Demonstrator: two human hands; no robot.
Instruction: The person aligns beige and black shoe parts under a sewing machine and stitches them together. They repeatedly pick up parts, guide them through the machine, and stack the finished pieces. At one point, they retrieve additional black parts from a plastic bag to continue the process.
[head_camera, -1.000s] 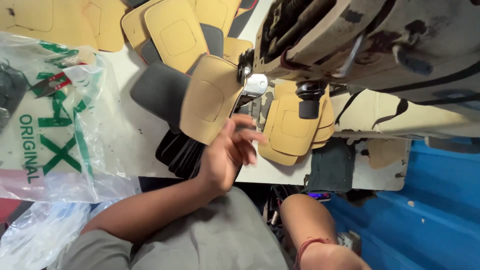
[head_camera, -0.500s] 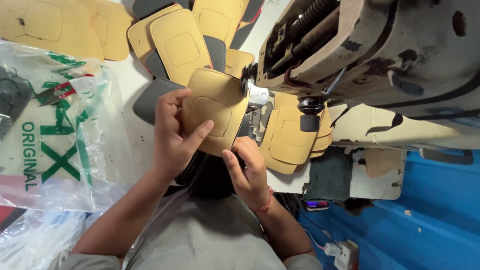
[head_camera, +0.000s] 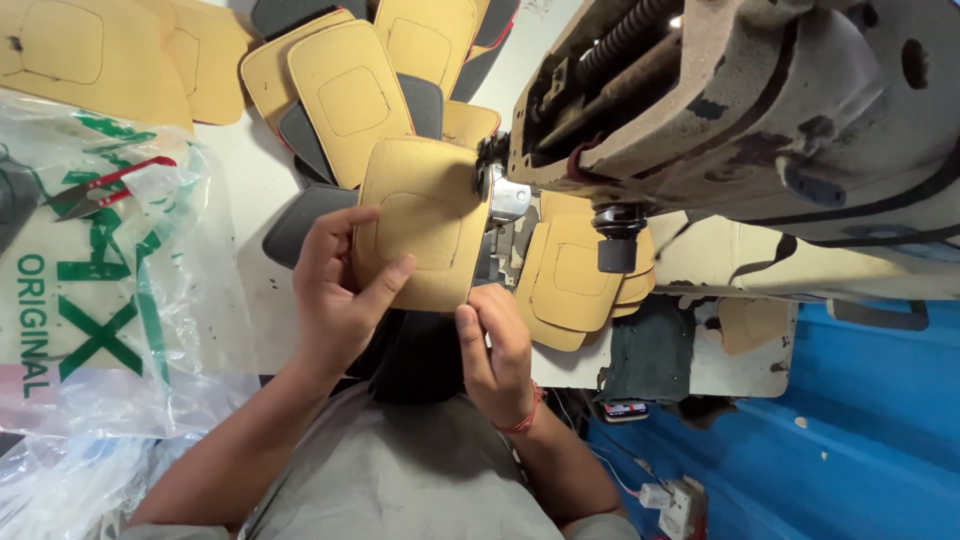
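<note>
**Tan padded panel held at the sewing machine**

The tan padded panel (head_camera: 425, 225) sits right in front of us on the white table (head_camera: 245, 175), a rounded rectangle with a matte, suede-like face and a stitched square outline in its middle. We see its far right edge tucked in by the metal presser part (head_camera: 508, 197) of the sewing machine (head_camera: 740, 110), a heavy, worn, beige-painted casting with grimy patches.

Our left hand (head_camera: 335, 290) grips the panel's left side, fingers curled over the top and thumb pressed flat along the lower face. Our right hand (head_camera: 495, 350) pinches the bottom right corner between thumb and bent fingers; a red thread band circles that wrist.

Around it, more tan pieces (head_camera: 350, 100) lie fanned over dark grey foam shapes (head_camera: 300, 215), all the same rounded cut. At left, a crinkled clear plastic bag (head_camera: 110, 300) with green printed lettering lies on the table, and red-handled snips (head_camera: 95, 188) rest on it.
</note>
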